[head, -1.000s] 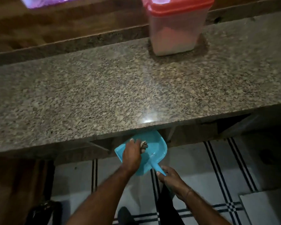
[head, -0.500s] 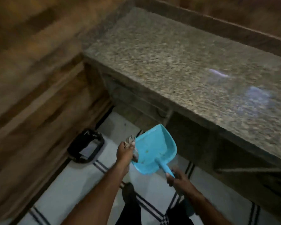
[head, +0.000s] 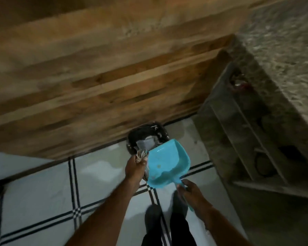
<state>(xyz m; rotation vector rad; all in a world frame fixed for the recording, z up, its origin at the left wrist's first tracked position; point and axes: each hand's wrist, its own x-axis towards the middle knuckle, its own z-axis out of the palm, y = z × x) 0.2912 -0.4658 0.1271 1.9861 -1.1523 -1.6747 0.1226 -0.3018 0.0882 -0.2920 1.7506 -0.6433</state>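
Currently the blue dustpan (head: 167, 166) hangs in the air above the tiled floor (head: 43, 192). Its front lip just reaches the near rim of the black bin (head: 146, 132), and a few specks lie on its tray. Your right hand (head: 190, 192) is wrapped round the handle. Your left hand (head: 135, 170) clutches a crumpled cloth (head: 140, 155) against the pan's left edge.

Tip too soon and I'd expect the crumbs to slide off short of the bin onto the tiles. Loosen your left fingers and the cloth could drop in with them. The bin stands against the wooden wall (head: 96, 77), so a hard knock from the pan might shove or tip it. The tabletop (head: 283, 41) lies well to your right.
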